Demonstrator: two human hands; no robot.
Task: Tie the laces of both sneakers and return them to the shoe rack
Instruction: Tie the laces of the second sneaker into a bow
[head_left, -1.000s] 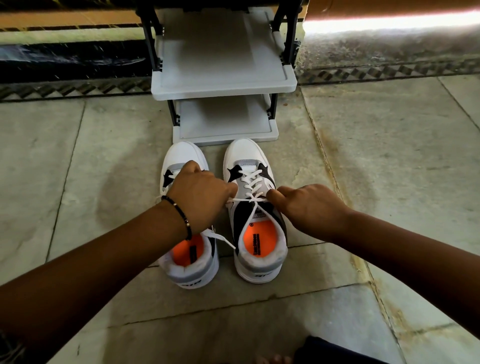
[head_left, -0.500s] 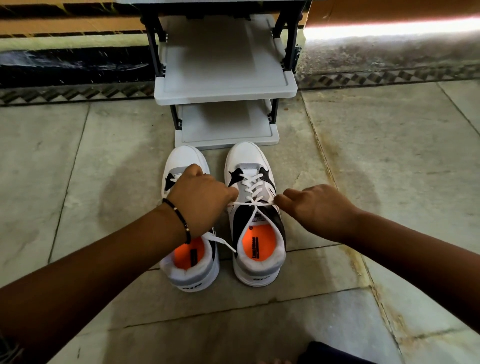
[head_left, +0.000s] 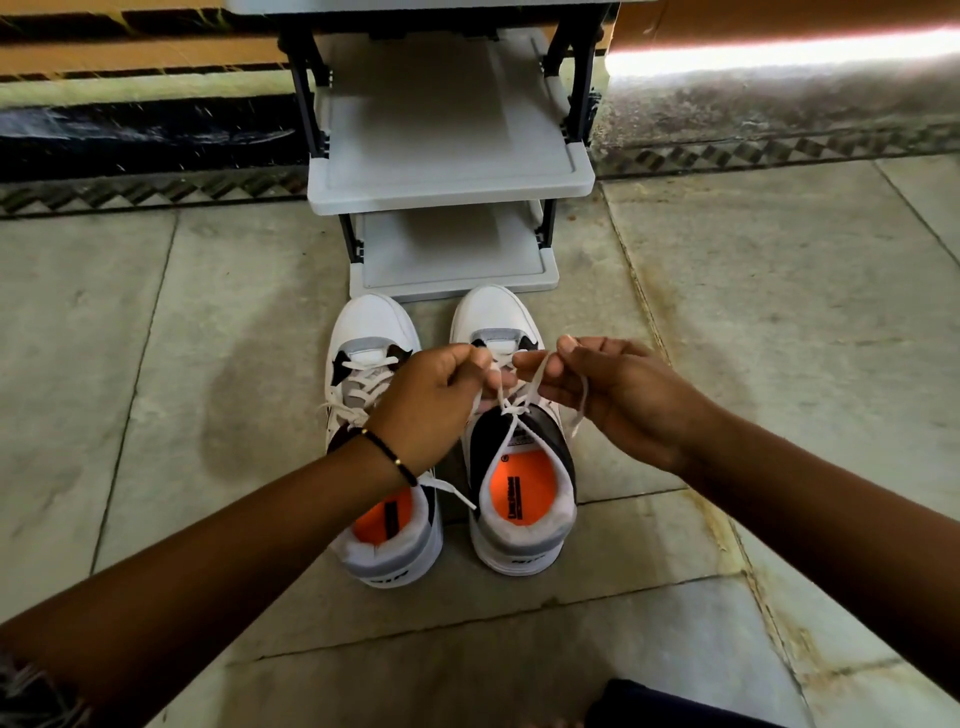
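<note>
Two white, grey and black sneakers with orange insoles stand side by side on the floor, toes toward the shoe rack (head_left: 452, 182). Over the right sneaker (head_left: 519, 499), my left hand (head_left: 431, 400) and my right hand (head_left: 618, 395) each pinch one end of its white lace (head_left: 511, 410). The two ends cross just above the tongue and rise to my fingers. The left sneaker (head_left: 374, 332) lies partly under my left wrist, with its laces loose and one end trailing near the heel.
The grey two-shelf rack stands against a wall with a patterned border (head_left: 156, 192). Stone floor tiles (head_left: 779, 322) spread on both sides of the shoes. A dark cloth (head_left: 670, 706) shows at the bottom edge.
My hands came up and together from a wide sideways pull. The lace ends are now lifted and crossed above the right sneaker's tongue. The view tilted slightly down.
</note>
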